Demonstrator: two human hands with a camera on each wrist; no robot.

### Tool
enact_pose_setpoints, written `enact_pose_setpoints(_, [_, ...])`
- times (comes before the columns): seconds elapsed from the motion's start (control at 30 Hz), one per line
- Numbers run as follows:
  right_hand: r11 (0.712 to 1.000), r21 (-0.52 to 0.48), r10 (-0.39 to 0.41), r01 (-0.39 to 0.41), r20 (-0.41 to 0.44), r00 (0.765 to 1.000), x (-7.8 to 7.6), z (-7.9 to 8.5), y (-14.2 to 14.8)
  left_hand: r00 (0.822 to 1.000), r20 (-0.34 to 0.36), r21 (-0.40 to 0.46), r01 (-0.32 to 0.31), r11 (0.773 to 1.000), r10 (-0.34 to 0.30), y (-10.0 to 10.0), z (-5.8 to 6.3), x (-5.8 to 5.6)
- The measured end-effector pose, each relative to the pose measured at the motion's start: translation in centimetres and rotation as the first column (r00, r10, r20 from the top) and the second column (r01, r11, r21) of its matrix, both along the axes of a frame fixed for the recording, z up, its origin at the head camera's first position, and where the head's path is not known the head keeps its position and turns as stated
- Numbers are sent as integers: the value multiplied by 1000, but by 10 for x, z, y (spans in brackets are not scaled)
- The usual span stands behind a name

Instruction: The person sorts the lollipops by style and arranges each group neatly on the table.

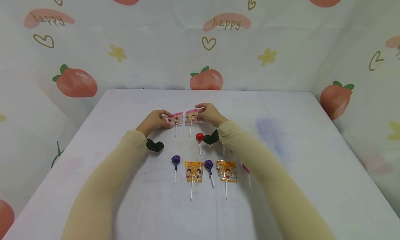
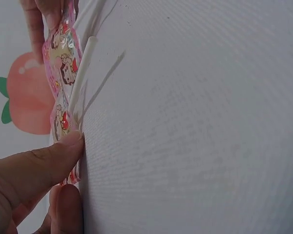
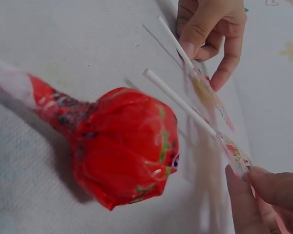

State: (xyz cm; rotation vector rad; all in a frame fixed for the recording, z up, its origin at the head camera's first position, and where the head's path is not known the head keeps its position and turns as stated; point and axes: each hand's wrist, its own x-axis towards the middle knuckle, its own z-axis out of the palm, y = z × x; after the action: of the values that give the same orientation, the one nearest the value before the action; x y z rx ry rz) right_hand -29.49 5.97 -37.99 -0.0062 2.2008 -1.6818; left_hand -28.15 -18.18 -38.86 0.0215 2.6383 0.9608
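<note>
Toward the back of the table, my left hand (image 1: pixel 156 121) pinches the outer edge of a pink-wrapped flat lollipop (image 1: pixel 177 118) between thumb and fingers; its white stick points toward me. Just right of it, my right hand (image 1: pixel 210 115) pinches a second pink-wrapped lollipop (image 1: pixel 190 117) by its right edge. A small gap parts the two wrappers in the head view. The right wrist view has the right hand's thumb and finger (image 3: pixel 241 195) at the wrapper. Close in front of the right hand lies a red round lollipop (image 3: pixel 127 146).
Nearer me lie two purple round lollipops (image 1: pixel 176 159) and two orange-wrapped flat lollipops (image 1: pixel 193 171), sticks toward me. A pink-red lollipop (image 1: pixel 246 169) and another white stick (image 1: pixel 223 149) are partly hidden by the right sleeve (image 1: pixel 250 153). A printed cloth (image 1: pixel 162 42) hangs behind the table.
</note>
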Motion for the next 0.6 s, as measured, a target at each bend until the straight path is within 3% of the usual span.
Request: enact_pose_setpoints(0.6, [989,145,37,-32,-29,999,0,-6,4,1000,9,25,-9,1000,9,-1,-1,1])
